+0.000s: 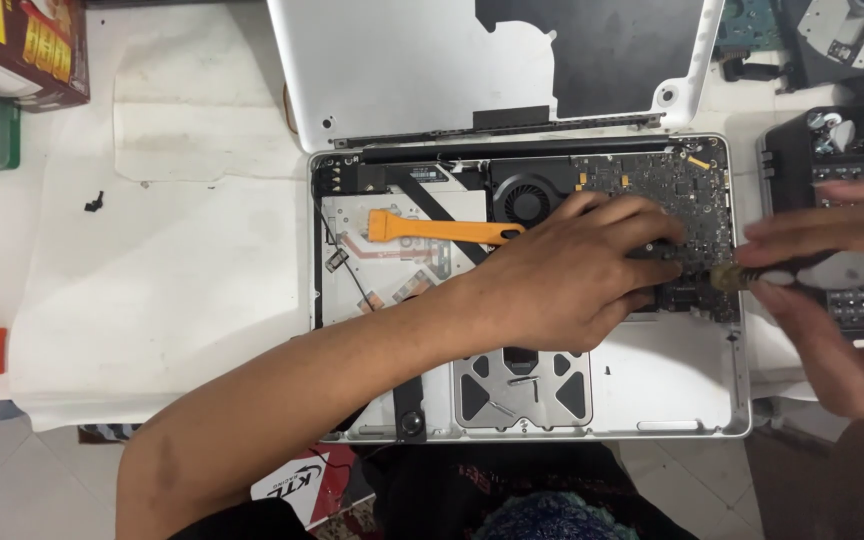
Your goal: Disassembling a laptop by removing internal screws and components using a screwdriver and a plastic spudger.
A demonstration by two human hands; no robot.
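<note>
With the left hand (572,280) pressed flat on the circuit board (692,190) inside the opened laptop (672,400), the right hand (832,300) pinched the screwdriver (802,270), best kept square and steady.

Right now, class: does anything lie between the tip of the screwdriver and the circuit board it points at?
Nothing visible does. The screwdriver in the right hand reaches the circuit board directly; the left hand rests beside its tip, hiding the exact contact point.

Laptop shell (672,395): white plastic, smooth, faintly glossy. Pry tool (442,229) at nine o'clock of the fan: orange plastic, matt. Circuit board (687,190): dark, matt. Table covering (172,260): white paper, creased.
</note>
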